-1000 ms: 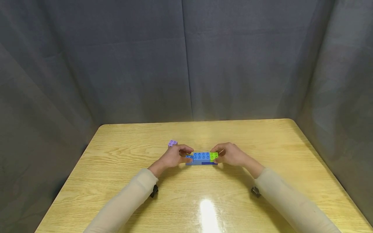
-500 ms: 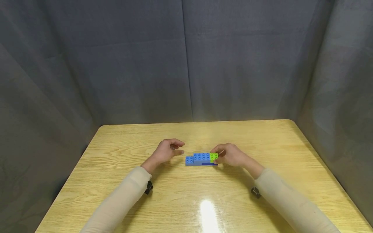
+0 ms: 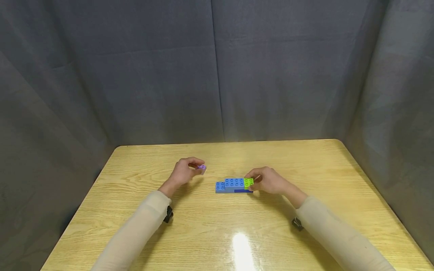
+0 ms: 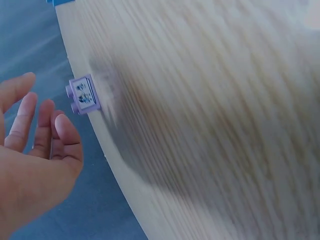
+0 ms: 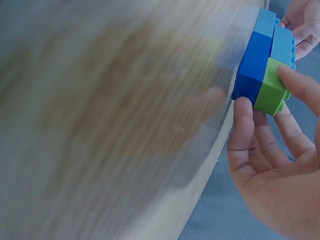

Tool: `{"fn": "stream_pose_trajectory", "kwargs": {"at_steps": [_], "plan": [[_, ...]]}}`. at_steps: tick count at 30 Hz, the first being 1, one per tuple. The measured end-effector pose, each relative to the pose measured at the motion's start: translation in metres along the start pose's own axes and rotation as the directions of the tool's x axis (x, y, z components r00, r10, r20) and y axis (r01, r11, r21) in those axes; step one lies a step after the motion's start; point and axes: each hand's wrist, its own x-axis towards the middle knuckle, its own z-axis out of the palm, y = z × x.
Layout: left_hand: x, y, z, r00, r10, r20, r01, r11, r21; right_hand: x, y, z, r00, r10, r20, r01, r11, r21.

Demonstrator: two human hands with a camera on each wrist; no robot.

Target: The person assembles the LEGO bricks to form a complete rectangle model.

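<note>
A small lilac brick [image 3: 203, 169] with studs stands on the wooden table, left of a brick assembly. My left hand [image 3: 183, 171] reaches beside it with fingers and thumb spread; the left wrist view shows a gap between them and the lilac brick [image 4: 84, 95], which has a printed picture on one side. The assembly has a light blue brick [image 3: 234, 183] and a lime green brick [image 3: 249, 182] on top of another light blue brick [image 3: 220, 186] and a dark blue brick [image 5: 252, 65]. With thumb and fingers, my right hand [image 3: 269, 180] holds the green brick end.
The wooden table [image 3: 217, 233] has a bright glare spot near its front. A dark grey curtain [image 3: 162, 82] hangs behind the table and along its sides. Black devices are worn under both wrists.
My left hand has left the assembly's left end and moved left and back to the lilac brick. My right hand stays at the green brick, and the assembly has hardly moved.
</note>
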Motion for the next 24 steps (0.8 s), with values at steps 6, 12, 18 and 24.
{"fn": "stream_pose_trajectory", "kwargs": {"at_steps": [6,12,18,24], "plan": [[0.0027,-0.0057,-0.0035,0.999,-0.051,-0.004,0.051,0.999,0.002,-0.0004,0.0004,0.0010,1.000,0.001,0.002,-0.001,1.000,0.001],[0.0038,-0.0066,-0.0023,0.997,-0.074,0.005,0.074,0.997,0.006,-0.0012,-0.0017,0.0010,1.000,-0.008,0.000,0.008,1.000,0.004],[0.0014,-0.0045,0.0001,0.996,-0.086,0.030,0.086,0.996,-0.020,-0.0002,-0.0010,0.0010,1.000,0.003,0.000,-0.003,1.000,0.016],[0.0034,-0.0065,0.0034,0.997,-0.082,0.013,0.082,0.997,0.009,-0.0009,-0.0012,0.0007,1.000,0.006,0.002,-0.006,1.000,0.024]]}}
